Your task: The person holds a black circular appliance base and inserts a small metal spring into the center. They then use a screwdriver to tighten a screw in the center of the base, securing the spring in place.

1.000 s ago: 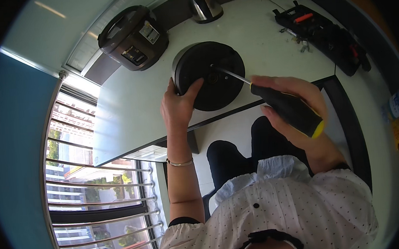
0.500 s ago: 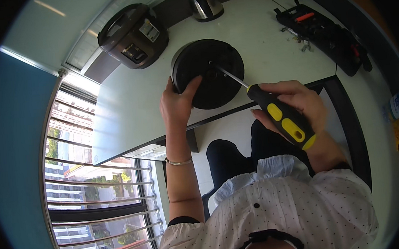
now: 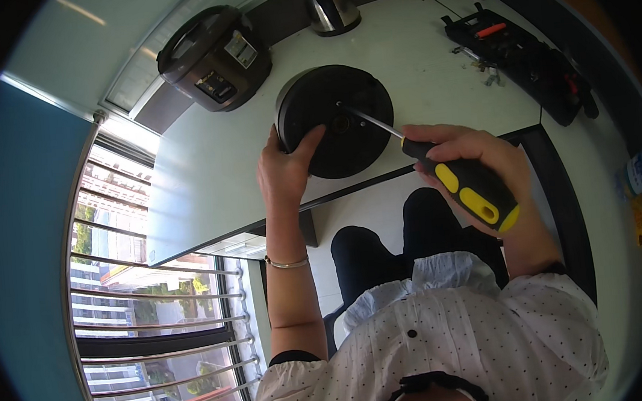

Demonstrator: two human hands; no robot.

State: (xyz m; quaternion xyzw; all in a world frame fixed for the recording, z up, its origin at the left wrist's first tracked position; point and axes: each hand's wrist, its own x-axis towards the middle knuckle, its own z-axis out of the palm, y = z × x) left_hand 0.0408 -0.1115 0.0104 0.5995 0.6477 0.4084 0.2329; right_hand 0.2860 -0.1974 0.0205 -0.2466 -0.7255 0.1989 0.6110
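Note:
A round appliance with a silvery side (image 3: 282,94) lies on the counter, its flat black base (image 3: 347,153) turned toward me. My left hand (image 3: 282,169) grips its left edge, thumb pressed on the black face and fingers behind the rim. In my right hand (image 3: 500,158) is a screwdriver (image 3: 473,194) with a black-and-yellow handle. Its metal shaft slants up to the left, and the tip meets the base at a small screw spot above the centre. A second small shiny spot shows right of the centre. My left fingertips are mostly hidden behind the appliance.
On the pale counter (image 3: 214,179), a dark rice cooker (image 3: 216,62) stands at the back left and a steel kettle (image 3: 331,10) at the back. A black open tool case (image 3: 517,57) lies at the right with loose metal bits (image 3: 488,74) beside it. A barred window (image 3: 154,289) is on the left.
My right hand has shifted slightly right and its grip on the screwdriver has turned, the handle end moving right and a little up. My left hand and the appliance stay almost where they were.

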